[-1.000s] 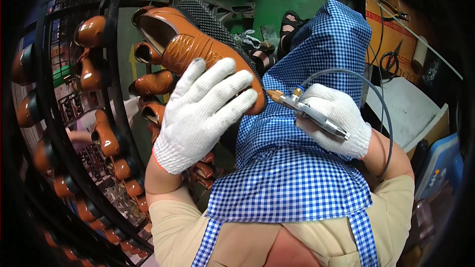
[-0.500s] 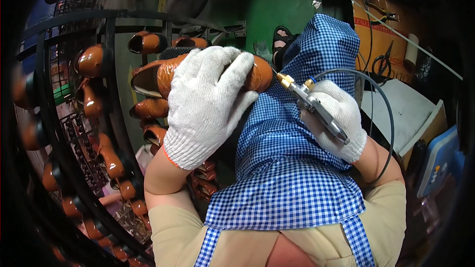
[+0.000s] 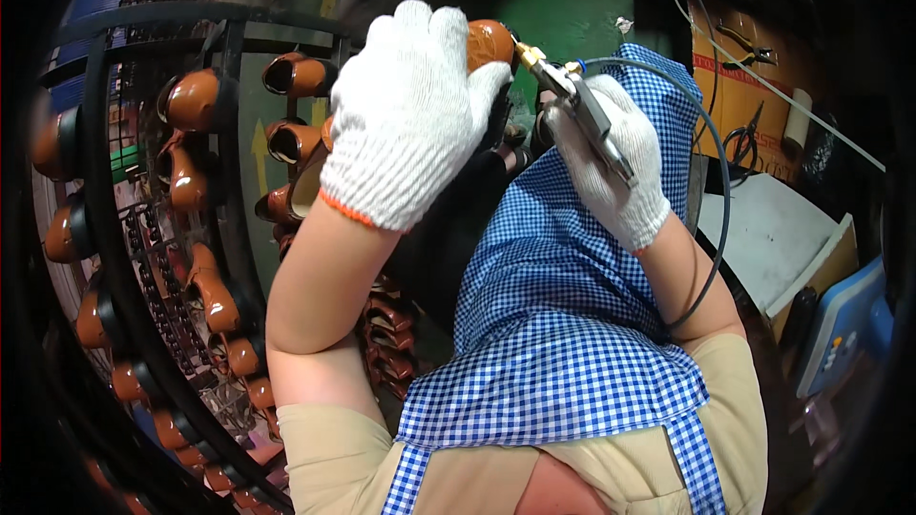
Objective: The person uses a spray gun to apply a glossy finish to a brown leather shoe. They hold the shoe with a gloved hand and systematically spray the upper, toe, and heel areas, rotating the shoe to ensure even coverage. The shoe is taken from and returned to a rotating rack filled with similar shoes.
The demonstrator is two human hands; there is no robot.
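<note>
Forward of the checked apron [image 3: 572, 324], the left hand [image 3: 405, 114] is clasping the brown leather shoe [image 3: 489, 45], now shifted farther outward, while the right hand [image 3: 625, 157] is gripping the hose-fed gun [image 3: 590, 117], keeping its brass nozzle [image 3: 529, 54] at the toe's edge.

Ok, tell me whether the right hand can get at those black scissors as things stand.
Probably not readily: the right hand is wrapped around the spray gun, and a grey hose arcs between it and the scissors.
</note>
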